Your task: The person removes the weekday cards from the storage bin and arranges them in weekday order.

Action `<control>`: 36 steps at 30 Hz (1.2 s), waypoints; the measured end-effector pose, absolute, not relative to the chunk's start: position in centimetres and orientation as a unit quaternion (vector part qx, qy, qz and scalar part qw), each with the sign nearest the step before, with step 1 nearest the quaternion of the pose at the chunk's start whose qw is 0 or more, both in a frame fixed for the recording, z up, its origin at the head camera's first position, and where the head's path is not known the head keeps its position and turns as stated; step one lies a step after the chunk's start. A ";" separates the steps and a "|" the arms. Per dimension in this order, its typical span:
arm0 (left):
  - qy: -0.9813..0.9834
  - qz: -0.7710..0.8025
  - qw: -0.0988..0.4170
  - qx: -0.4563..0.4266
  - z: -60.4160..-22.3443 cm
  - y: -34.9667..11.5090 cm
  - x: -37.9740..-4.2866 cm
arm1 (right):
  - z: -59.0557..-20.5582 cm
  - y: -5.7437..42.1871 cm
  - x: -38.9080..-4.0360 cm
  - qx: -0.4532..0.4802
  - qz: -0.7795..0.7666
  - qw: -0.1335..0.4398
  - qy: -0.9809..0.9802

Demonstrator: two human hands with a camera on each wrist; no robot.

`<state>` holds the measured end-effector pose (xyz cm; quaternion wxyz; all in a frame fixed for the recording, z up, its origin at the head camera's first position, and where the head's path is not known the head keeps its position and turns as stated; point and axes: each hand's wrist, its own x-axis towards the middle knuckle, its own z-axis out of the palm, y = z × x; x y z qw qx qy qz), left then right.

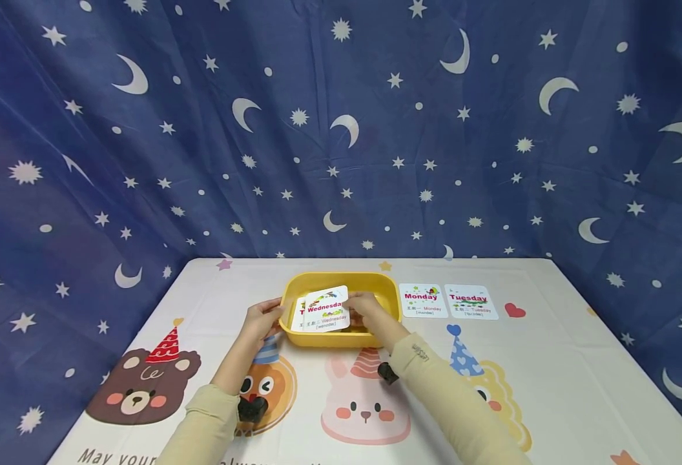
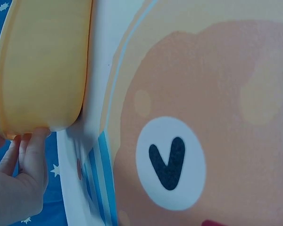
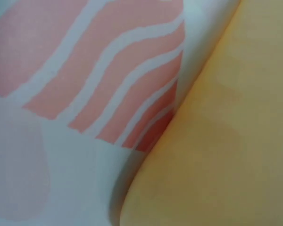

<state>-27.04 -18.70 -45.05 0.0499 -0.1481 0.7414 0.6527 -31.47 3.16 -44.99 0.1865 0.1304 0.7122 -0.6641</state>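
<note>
A yellow plastic basin (image 1: 318, 340) stands on the table in the head view. My left hand (image 1: 257, 323) grips its left end; in the left wrist view the fingers (image 2: 35, 150) press on the underside of the basin (image 2: 42, 70). With my right hand (image 1: 370, 313) I pinch a white "Wednesday" card (image 1: 326, 311) by its right edge, over the basin. Another card (image 1: 298, 315), showing a red "T", lies partly hidden behind it. The basin's side (image 3: 217, 141) fills the right of the right wrist view, where the right hand is out of sight.
To the right of the basin, a "Monday" card (image 1: 423, 301) and a "Tuesday" card (image 1: 471, 302) lie side by side, face up. The tablecloth (image 1: 573, 361) bears printed cartoon animals. A blue curtain (image 1: 341, 194) with moons and stars hangs behind the table.
</note>
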 end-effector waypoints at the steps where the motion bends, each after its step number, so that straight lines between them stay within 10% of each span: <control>1: 0.740 0.654 0.050 -0.147 -45.0 -18.7 -27.0 | -44.9 3.3 -31.5 0.130 -0.665 0.188 0.711; 36: 0.742 0.653 0.057 -0.141 -44.8 -18.7 -27.0 | -40.4 8.3 -29.5 0.071 -0.697 0.197 0.686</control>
